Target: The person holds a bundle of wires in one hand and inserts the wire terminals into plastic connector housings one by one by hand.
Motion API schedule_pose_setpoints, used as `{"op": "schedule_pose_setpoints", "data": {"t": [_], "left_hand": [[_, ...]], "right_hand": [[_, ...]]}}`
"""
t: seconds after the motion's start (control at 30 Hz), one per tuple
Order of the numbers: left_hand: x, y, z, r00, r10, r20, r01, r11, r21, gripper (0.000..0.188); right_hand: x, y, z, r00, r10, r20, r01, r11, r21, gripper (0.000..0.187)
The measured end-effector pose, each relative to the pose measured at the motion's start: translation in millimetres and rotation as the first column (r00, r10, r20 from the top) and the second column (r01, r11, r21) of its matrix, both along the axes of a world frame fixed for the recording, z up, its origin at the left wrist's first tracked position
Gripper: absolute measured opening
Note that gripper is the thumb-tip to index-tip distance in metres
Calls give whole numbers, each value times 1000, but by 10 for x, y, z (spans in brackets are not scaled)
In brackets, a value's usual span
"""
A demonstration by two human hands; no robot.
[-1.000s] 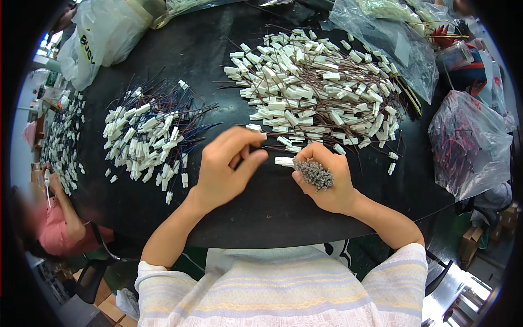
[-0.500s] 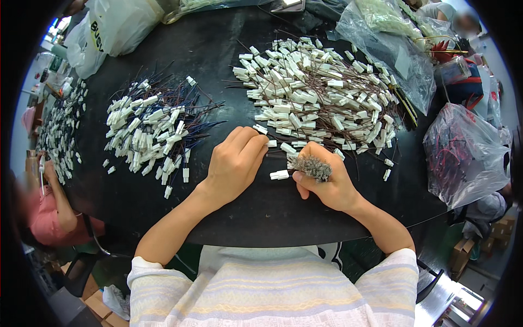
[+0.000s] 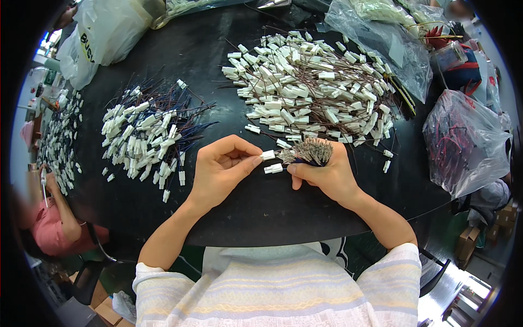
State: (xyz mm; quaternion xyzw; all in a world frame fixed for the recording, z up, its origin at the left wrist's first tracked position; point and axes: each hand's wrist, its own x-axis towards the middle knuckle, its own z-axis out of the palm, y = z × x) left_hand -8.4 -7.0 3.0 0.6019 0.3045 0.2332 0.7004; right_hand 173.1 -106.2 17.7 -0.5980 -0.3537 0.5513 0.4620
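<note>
My left hand (image 3: 220,169) pinches a small white plastic connector (image 3: 267,155) between thumb and forefinger. My right hand (image 3: 327,174) grips a bundle of thin wires with metal terminal ends (image 3: 308,152), fanned out above the fist. A second white connector (image 3: 273,169) sits at my right fingertips, just below the first. Both hands meet over the black table (image 3: 261,201). Beyond them lies a large heap of white connectors with brown wires (image 3: 308,92). To the left lies a smaller heap with dark blue wires (image 3: 144,133).
Clear plastic bags of parts stand at the back right (image 3: 381,38) and at the right edge (image 3: 463,141). A white bag (image 3: 103,32) sits at the back left. Another person in pink (image 3: 49,223) sits at the left beside more connectors (image 3: 57,141).
My left hand has picked a white connector off the table and brought it to the wire bundle in my right hand. The view has shifted slightly.
</note>
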Motion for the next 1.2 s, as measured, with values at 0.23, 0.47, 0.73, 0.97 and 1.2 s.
{"op": "schedule_pose_setpoints", "data": {"t": [0.23, 0.47, 0.73, 0.97, 1.2], "left_hand": [[-16, -4, 9, 999, -34, 8, 34, 999, -16, 8], [-20, -24, -40, 997, -76, 13, 76, 997, 1, 9], [-2, -85, -90, 992, -118, -46, 124, 982, 142, 9], [89, 155, -87, 996, -80, -26, 83, 891, 446, 15], [134, 246, -151, 975, 177, -135, 66, 351, 934, 15]], "right_hand": [[2, 8, -4, 999, 41, 8, -41, 999, 22, 4], [31, -19, -49, 995, -22, -94, 31, 995, 90, 5], [-13, -34, -107, 999, 30, 42, -35, 993, 117, 2], [-26, -25, -122, 994, 72, 85, -85, 984, 159, 5], [13, -24, -66, 998, 68, -10, -66, 991, 118, 4]]}}
